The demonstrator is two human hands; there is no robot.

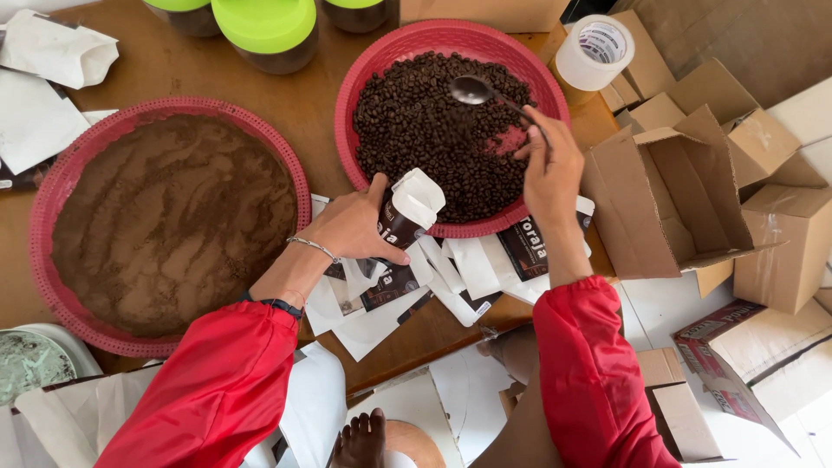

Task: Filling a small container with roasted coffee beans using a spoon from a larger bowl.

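Pouch [407, 212], white and dark, gripped open-mouthed in left hand [355, 227] at rim of bean basket [555, 95], right hand [548, 169] clasping spoon [475, 89] over beans [425, 130]; best filled with mouth kept upright, close under spoon.

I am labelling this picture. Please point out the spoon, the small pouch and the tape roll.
spoon [472, 89], head view, on its bowl.
small pouch [407, 212], head view, on its open top.
tape roll [594, 52], head view, on its side.
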